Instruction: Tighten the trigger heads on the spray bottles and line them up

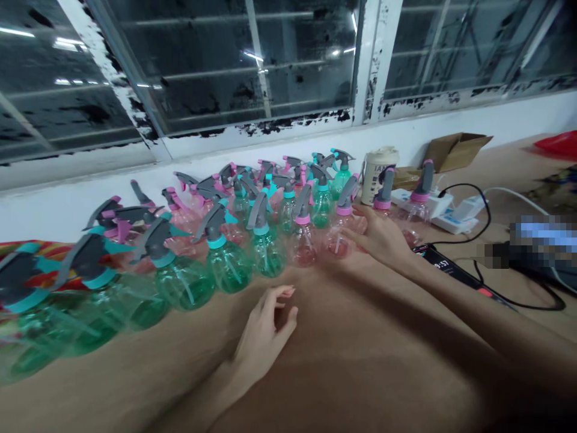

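Several spray bottles stand in rows along the wall, green ones with teal collars (229,261) and pink ones with pink collars (303,243). My right hand (381,237) reaches out flat, fingers stretched, with its fingertips touching a pink spray bottle (342,234) at the right end of the front row. My left hand (265,337) hovers just over the brown table (360,361) in front of the green bottles, fingers loosely curled and apart, holding nothing.
A white cup with a lid (377,173) and two more pink-collared bottles (421,192) stand to the right. Behind them are a cardboard box (455,150), a white power strip (451,213) with black cables, and a phone (444,264). A window runs above the white ledge.
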`<state>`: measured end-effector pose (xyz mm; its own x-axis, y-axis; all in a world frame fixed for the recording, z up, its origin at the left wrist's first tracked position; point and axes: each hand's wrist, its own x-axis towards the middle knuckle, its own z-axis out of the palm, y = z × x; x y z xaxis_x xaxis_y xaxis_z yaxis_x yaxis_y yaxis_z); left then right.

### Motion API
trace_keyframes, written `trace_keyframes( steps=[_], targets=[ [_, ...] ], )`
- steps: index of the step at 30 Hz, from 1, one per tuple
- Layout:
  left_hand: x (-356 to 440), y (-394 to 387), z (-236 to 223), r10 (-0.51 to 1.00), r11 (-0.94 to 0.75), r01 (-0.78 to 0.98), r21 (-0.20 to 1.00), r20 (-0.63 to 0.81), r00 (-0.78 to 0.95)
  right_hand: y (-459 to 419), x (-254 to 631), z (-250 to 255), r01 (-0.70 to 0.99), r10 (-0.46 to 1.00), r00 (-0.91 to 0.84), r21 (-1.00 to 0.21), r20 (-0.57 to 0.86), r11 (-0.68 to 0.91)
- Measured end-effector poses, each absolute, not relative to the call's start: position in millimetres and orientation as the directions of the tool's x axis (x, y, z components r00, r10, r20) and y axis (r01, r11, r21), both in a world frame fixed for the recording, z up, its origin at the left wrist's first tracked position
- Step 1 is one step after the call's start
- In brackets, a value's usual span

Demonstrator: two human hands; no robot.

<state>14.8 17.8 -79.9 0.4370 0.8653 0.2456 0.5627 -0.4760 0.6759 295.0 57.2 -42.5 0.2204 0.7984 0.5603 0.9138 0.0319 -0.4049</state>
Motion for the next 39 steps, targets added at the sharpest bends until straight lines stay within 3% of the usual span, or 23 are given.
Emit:
trace_keyframes(
  steps=[5, 15, 24, 29, 33, 39],
  targets=[
    [15, 19, -78, 0.863, -0.479, 0.555, 0.68, 0.248, 0.441, 66, 289, -42, 0.925, 0.835, 0.25, -0.375, 0.489, -0.058],
    [15, 17, -76, 0.868, -0.475, 0.576, 0.666, 0.247, 0.43, 29, 285, -35, 0.96, 0.868, 0.192, -0.271, 0.458, -0.069],
    [35, 11, -46, 0.803, -0.545, 0.382, 0.746, 0.334, 0.494, -32, 249, -24, 0.961, 0.905, -0.049, -0.227, 0.422, 0.158],
    [42, 0, -21, 0.782, -0.546, 0.302, 0.781, 0.347, 0.517, -51, 217, -23, 0.881, 0.875, -0.196, -0.312, 0.443, 0.355],
    [38, -9, -14, 0.799, -0.536, 0.259, 0.803, 0.384, 0.462, -54, 192, -29, 0.813, 0.827, -0.261, -0.348, 0.499, 0.467],
    [24, -11, -12, 0.828, -0.531, 0.234, 0.814, 0.442, 0.344, -49, 161, -38, 0.798, 0.757, -0.278, -0.297, 0.591, 0.525]
  ],
)
